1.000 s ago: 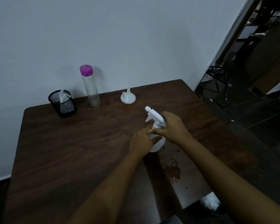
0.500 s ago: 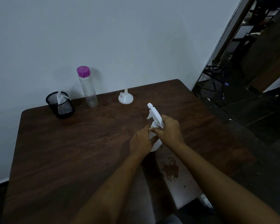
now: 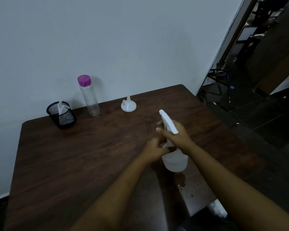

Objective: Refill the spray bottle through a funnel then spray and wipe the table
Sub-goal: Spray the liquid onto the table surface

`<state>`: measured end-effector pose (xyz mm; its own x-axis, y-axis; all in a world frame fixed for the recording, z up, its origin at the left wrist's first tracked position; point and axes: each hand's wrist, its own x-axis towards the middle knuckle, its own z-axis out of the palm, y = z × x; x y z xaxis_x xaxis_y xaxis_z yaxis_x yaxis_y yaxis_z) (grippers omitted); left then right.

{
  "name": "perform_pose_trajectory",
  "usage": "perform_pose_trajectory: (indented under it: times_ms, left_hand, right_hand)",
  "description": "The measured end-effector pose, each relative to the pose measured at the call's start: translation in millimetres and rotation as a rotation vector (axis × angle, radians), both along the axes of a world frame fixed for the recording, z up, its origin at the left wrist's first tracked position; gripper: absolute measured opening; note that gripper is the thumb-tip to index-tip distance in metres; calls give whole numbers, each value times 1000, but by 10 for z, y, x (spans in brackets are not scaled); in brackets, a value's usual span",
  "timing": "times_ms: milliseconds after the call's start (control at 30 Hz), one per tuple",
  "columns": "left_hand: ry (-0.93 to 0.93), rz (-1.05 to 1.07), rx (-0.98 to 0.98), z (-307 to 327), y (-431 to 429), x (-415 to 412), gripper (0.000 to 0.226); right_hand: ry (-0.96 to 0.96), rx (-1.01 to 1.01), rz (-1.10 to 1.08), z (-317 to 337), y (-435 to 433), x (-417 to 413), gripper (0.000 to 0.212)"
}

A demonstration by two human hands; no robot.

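- Dark brown wood grain covers the table point(image 3: 77, 160), which is set against a pale wall point(image 3: 107, 39).
- A white spray bottle point(image 3: 173, 160) is held near the table's middle, toward the right, its trigger head point(image 3: 168, 121) pointing away and to the left.
- The bottle's neck and head are clasped by the right hand point(image 3: 177, 137), fingers wrapped round below the head.
- The bottle's shoulder is pinched by the left hand point(image 3: 154, 150), fingers closed against it.
- Whether the bottle's base is resting on the table cannot be told.
- A wet patch point(image 3: 180, 180) is seen on the wood just in front of the bottle.
- A white funnel point(image 3: 128, 105) is stood upside down, spout up, near the far edge, well apart from the hands.
- A clear bottle point(image 3: 88, 97) with a purple cap is placed upright left of the funnel, close to the wall.
- A black mesh cup point(image 3: 62, 116) holding something white is set at the far left corner.
- Nothing is placed between the hands and the funnel.
- A white cloth point(image 3: 218, 210) is partly seen beyond the near right edge, mostly hidden by the right forearm.
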<state>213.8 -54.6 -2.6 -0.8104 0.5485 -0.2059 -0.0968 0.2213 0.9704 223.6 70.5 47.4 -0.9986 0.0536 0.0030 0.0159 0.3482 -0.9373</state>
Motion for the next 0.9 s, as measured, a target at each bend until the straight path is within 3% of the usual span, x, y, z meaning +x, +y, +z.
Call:
perform_pose_trajectory:
  times_ms: [67, 167, 200, 267, 300, 367, 500, 600, 900]
  left_hand:
    - [-126, -52, 40, 35, -89, -51, 27]
    - [-288, 224, 81, -41, -196, -129, 21]
    - [-333, 321, 79, -82, -220, -154, 18]
    - [-406, 408, 39, -118, -234, -165, 15]
    - [-433, 422, 18, -135, -227, -166, 17]
    - [-452, 439, 9, -165, -191, -151, 23]
    - [-491, 464, 1, -222, -88, -95, 27]
    - [-508, 482, -9, -273, -51, -89, 23]
    - [-552, 448, -23, -341, 51, -66, 15]
  right_hand:
    - [-33, -149, -39, 54, 139, 55, 16]
    - [-164, -190, -46, 34, 302, 110, 13]
    - [-240, -170, -30, -1, 310, 127, 20]
    - [-379, -153, -1, -69, 292, 182, 59]
    - [-408, -132, 4, -88, 276, 235, 62]
    - [-443, -111, 47, -120, 278, 364, 42]
    - [-408, -58, -85, -291, 350, 459, 32]
    - [-415, -60, -214, -349, 355, 446, 30]
    - [-488, 31, -130, -287, 562, 457, 34]
